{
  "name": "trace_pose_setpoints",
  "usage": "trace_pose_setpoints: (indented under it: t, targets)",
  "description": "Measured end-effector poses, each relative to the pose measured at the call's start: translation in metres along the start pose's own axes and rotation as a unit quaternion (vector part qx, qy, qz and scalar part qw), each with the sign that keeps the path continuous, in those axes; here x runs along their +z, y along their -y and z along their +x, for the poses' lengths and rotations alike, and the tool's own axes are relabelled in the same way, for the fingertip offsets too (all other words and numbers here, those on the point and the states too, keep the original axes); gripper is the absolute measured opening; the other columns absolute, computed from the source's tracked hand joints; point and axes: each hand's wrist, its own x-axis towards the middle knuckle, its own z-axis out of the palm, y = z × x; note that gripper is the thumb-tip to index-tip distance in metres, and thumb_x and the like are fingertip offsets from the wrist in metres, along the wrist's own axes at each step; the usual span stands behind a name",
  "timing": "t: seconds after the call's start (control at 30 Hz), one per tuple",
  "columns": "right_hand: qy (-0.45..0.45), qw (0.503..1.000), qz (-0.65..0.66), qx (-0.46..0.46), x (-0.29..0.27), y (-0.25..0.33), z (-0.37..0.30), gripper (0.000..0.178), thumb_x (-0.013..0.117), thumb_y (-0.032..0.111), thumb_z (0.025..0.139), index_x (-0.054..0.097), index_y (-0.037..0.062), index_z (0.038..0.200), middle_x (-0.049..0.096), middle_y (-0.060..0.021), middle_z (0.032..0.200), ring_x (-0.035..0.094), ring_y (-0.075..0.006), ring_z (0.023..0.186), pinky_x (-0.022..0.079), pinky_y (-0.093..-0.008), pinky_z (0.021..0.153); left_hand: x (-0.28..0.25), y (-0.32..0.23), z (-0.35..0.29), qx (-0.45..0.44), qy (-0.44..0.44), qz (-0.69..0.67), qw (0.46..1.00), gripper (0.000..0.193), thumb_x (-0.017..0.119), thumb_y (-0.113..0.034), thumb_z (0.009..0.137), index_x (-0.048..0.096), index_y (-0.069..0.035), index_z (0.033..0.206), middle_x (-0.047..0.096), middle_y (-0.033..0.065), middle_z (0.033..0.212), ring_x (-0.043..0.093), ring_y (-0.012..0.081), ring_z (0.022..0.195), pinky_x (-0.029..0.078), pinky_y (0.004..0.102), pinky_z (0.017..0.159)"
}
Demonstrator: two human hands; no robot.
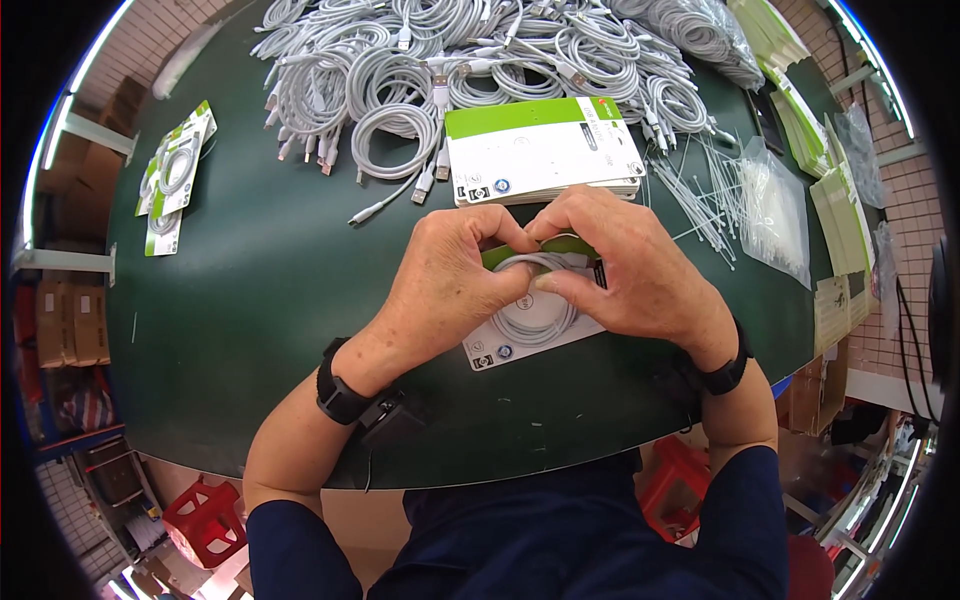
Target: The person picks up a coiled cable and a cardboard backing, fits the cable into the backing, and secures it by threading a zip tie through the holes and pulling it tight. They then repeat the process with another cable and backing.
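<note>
Nearest, on the green table, two hands, the left hand and the right hand, bend their thumbs and forefingers close over one coiled pale cable on one white-and-green card, but the fingers hide its upper part, so I cannot tell what the tips pinch. Beyond it lies one card stack, mostly covered by its top card, with one bag of ties to the right and at least two overlapping carded cables far left. Farthest, the cable heap, cut off above, is too tangled for counting.
</note>
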Motion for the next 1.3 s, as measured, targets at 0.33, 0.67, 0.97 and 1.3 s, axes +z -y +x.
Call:
trace_pose_setpoints:
  t: [0.33,0.67,0.97,1.3]
  targets:
    - [-0.011,1.000,0.001,0.018,-0.001,-0.002,-0.003,0.027,0.078,0.003,0.079,0.066,0.0031,0.103,0.070,-0.0103,0.095,0.072,-0.0286,0.088,0.056,-0.0355,0.076,0.001,-0.007,-0.002,-0.004,-0.002,0.010,1.000,0.014,0.071,0.000,0.077,0.073,0.002,0.091,0.072,0.0060,0.079,0.062,0.0079,0.071,0.051,0.0263,0.066]
    - [-0.041,0.996,0.013,0.073,0.004,-0.008,-0.003,0.012,0.075,0.001,0.087,0.065,0.0004,0.093,0.069,-0.0087,0.086,0.069,-0.0242,0.077,0.054,-0.0334,0.068,0.001,-0.007,0.000,-0.030,0.040,0.015,0.999,0.014,0.068,-0.001,0.079,0.071,0.003,0.092,0.070,0.0054,0.077,0.058,0.0076,0.067,0.048,0.0277,0.062]
    - [-0.080,0.995,-0.035,0.053,0.018,-0.007,-0.004,0.014,0.073,0.002,0.091,0.059,0.0014,0.095,0.068,-0.0108,0.084,0.069,-0.0258,0.070,0.054,-0.0331,0.062,0.003,0.001,-0.002,-0.048,0.061,-0.013,0.997,0.014,0.069,-0.001,0.079,0.071,0.003,0.092,0.070,0.0038,0.077,0.055,0.0062,0.067,0.047,0.0272,0.061]
    - [-0.095,0.990,-0.097,0.028,0.022,-0.006,-0.003,0.015,0.071,0.004,0.093,0.057,0.0039,0.099,0.068,-0.0123,0.082,0.070,-0.0318,0.068,0.054,-0.0368,0.059,0.003,-0.009,-0.001,-0.120,0.100,-0.041,0.987,0.015,0.068,0.008,0.081,0.071,0.003,0.095,0.074,0.0022,0.098,0.066,0.0089,0.100,0.054,0.0274,0.095]
